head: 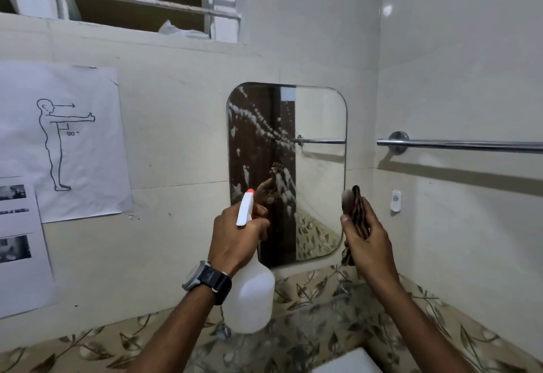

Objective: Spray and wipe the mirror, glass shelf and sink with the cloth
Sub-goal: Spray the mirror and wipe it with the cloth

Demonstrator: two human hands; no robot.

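At centre frame, a left hand [235, 236] grips a spray bottle [249, 296] aimed at the foam-flecked mirror [318, 116]; the right hand's [367, 240] fingers clutch a folded cloth [357, 214] beside it. Spraying appears nearly finished; wiping the mirror's left half comes next.

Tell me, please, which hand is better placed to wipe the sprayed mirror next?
The right hand: it already grips the folded cloth beside the mirror, whose left part carries spray droplets. The left hand is occupied holding the spray bottle.
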